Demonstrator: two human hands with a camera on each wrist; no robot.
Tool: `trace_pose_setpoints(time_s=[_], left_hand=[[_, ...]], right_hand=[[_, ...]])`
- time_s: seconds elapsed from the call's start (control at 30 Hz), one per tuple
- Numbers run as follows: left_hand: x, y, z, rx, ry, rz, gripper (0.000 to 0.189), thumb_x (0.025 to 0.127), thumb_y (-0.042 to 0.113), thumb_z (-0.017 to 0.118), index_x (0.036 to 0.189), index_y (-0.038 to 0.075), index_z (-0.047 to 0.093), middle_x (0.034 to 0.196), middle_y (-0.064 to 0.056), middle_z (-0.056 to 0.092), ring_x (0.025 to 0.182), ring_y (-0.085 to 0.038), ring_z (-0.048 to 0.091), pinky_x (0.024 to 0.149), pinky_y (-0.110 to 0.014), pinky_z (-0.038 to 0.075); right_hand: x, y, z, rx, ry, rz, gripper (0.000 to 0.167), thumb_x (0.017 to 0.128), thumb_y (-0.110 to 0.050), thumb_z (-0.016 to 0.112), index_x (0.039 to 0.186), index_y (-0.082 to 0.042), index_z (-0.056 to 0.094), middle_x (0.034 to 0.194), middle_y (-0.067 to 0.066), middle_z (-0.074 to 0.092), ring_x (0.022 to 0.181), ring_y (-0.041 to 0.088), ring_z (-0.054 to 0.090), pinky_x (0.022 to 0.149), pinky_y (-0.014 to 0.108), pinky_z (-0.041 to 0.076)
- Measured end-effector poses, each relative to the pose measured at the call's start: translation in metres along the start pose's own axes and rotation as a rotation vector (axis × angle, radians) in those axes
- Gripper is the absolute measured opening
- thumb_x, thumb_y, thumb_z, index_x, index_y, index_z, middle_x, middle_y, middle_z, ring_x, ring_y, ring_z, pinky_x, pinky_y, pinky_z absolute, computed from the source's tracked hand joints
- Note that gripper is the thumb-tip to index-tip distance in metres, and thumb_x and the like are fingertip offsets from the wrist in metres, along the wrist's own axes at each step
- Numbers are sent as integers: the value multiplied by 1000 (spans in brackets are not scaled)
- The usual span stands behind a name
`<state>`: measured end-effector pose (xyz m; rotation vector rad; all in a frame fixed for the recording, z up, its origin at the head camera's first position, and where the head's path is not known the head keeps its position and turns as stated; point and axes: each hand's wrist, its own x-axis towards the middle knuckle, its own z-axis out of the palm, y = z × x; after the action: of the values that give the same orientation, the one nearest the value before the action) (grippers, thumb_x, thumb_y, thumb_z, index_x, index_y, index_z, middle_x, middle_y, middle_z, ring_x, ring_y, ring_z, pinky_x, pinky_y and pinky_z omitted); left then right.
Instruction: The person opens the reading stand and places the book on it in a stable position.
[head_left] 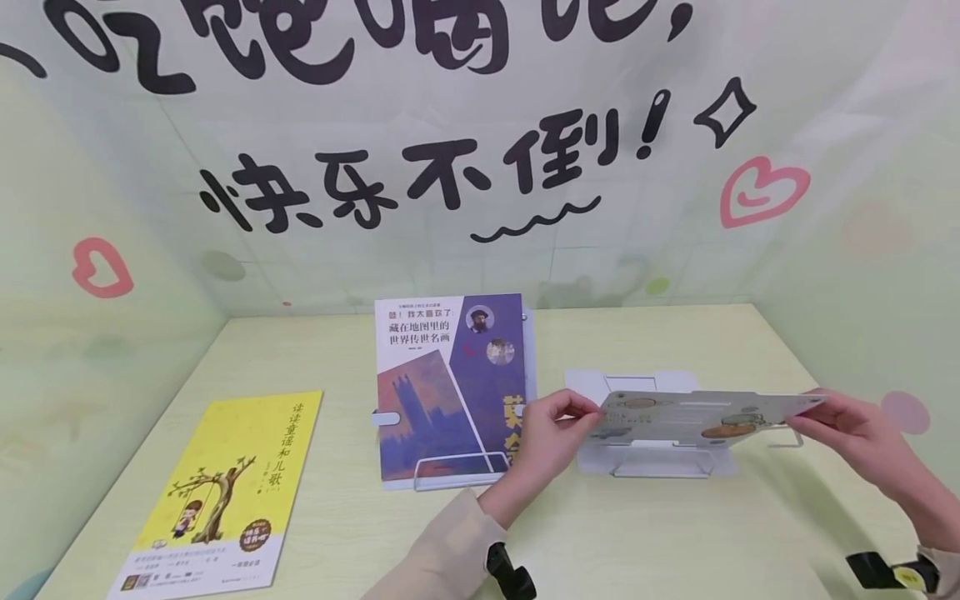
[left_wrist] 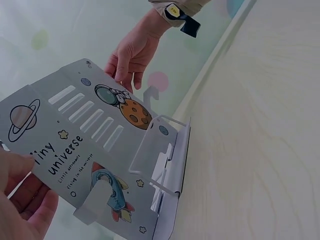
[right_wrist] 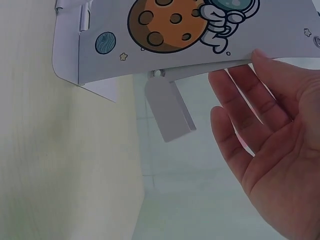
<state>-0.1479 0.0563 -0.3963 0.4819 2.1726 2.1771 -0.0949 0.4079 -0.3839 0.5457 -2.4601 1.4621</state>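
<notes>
A "Tiny universe" book stand [head_left: 667,419] sits between the person's two hands, its panel leaning back over a base that rests on the pale wood-grain table [head_left: 337,521]. The left hand [head_left: 551,429] pinches one side edge of the panel beside the printed lettering; the right hand [head_left: 862,425] pinches the opposite side edge, near the astronaut and the orange planet [left_wrist: 135,114], with its thumb at the panel's edge and its other fingers loosely bent beneath. A wire page holder [head_left: 663,477] crosses the front of the stand, low and between the hands.

To the left of the stand, just beyond the left hand, a blue-and-white art book [head_left: 457,371] leans upright on a second stand [head_left: 530,354], with a pale clip [head_left: 386,418] over its left edge. Farther left, well apart from both hands, a yellow nursery-rhyme book [head_left: 232,467] lies flat on the table. Behind everything hangs a pale green backdrop [head_left: 420,267] with large black Chinese lettering.
</notes>
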Motion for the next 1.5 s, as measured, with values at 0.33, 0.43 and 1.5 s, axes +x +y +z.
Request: trace_pose_setpoints(time_s=[0.33, 0.43, 1.5], left_hand=[[-11, 0, -1, -47, -59, 1, 5, 79, -10, 66, 80, -5, 68, 83, -17, 67, 75, -15, 65, 69, -18, 52], [-14, -1, -2, -60, -71, 22, 4, 78, -11, 67, 79, -7, 67, 83, -19, 67, 74, -13, 65, 69, -18, 52], [6, -12, -1, 24, 18, 57, 5, 79, -13, 65, 81, -12, 69, 85, -24, 68, 80, -36, 67, 67, -17, 52]], right_hand=[[-12, -10, 0, -115, -8, 20, 33, 79, 22, 57, 97, -5, 65, 82, -10, 67, 69, 2, 60, 63, 13, 45], [-15, -11, 0, -51, -17, -4, 34, 78, 25, 55, 96, -2, 64, 85, -8, 67, 71, 2, 61, 65, 13, 45], [-48, -24, 19, -118, 12, -65, 35, 71, 28, 58, 91, 1, 64, 89, -3, 66, 83, 3, 59, 69, 12, 47]])
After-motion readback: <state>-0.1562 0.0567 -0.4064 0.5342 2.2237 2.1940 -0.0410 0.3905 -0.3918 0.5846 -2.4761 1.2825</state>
